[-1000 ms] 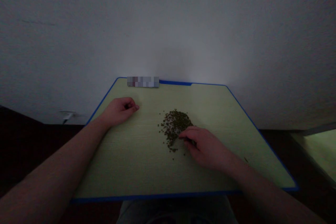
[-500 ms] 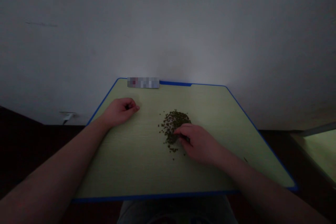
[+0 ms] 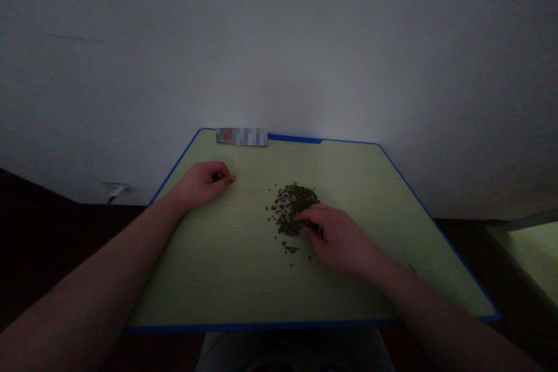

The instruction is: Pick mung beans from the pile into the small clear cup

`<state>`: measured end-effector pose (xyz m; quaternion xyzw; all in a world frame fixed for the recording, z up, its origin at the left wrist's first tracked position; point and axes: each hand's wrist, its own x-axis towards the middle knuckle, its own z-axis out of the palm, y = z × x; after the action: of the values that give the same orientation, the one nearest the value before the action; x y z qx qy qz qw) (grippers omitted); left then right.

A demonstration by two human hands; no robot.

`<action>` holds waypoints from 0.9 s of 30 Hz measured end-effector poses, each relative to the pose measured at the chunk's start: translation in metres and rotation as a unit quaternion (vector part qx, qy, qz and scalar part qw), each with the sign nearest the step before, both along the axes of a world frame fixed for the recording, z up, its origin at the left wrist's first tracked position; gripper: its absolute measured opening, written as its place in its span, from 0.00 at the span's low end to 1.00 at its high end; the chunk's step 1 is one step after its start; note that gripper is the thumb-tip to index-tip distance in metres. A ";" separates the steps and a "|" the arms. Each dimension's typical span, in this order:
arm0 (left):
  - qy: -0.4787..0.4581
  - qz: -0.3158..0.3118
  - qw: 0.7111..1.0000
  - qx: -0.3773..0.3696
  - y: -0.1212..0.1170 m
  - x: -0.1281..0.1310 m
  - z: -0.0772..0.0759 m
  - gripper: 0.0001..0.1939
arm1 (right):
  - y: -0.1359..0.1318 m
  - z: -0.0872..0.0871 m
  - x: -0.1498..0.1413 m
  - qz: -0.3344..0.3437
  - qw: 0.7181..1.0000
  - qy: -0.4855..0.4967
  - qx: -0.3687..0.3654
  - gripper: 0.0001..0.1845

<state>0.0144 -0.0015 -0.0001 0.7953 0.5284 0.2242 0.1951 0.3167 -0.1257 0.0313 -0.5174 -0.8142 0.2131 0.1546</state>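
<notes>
A loose pile of small dark green beans (image 3: 305, 197), with some paler bits among them, lies spread over the middle of the light-topped table (image 3: 226, 279). At the pile's near right side is my right hand (image 3: 333, 235), its curled index finger and thumb brought close together among the beans. Anything between those fingertips is too small to make out. Left of the pile, apart from it, my left hand (image 3: 204, 185) rests on the tabletop with its fingers curled and the thumb against them. What it may hold is hidden.
A blurred-out flat, long object (image 3: 242, 137) lies at the table's back left edge. Blue edging runs round the tabletop, which stands against a pale wall (image 3: 279, 40). A socket with a plug (image 3: 116, 190) is low on the wall at left. One thin dark sliver (image 3: 412, 268) lies near my right forearm.
The whole view has shifted slightly. My right thumb and index finger have drawn closer together and slightly back from the middle of the pile. My left hand stays in place.
</notes>
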 end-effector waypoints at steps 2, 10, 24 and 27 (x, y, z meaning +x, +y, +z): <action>-0.002 0.001 1.000 -0.004 0.000 0.000 0.000 0.15 | 0.001 0.000 -0.001 -0.002 1.000 -0.002 0.001 0.15; -0.005 0.000 1.000 -0.010 -0.001 -0.001 0.000 0.16 | 0.008 0.000 -0.008 0.011 1.000 -0.014 0.006 0.14; 0.014 0.015 1.000 -0.004 -0.003 0.003 0.004 0.16 | 0.023 0.009 -0.027 0.159 0.986 -0.045 0.026 0.14; 0.010 0.010 1.000 -0.008 -0.002 0.002 0.002 0.16 | 0.024 0.013 -0.028 0.190 0.980 -0.059 0.014 0.14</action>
<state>0.0159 -0.0035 0.0018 0.7903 0.5404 0.2138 0.1942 0.2888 -0.1021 0.0439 -0.3626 -0.9084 0.1960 0.0700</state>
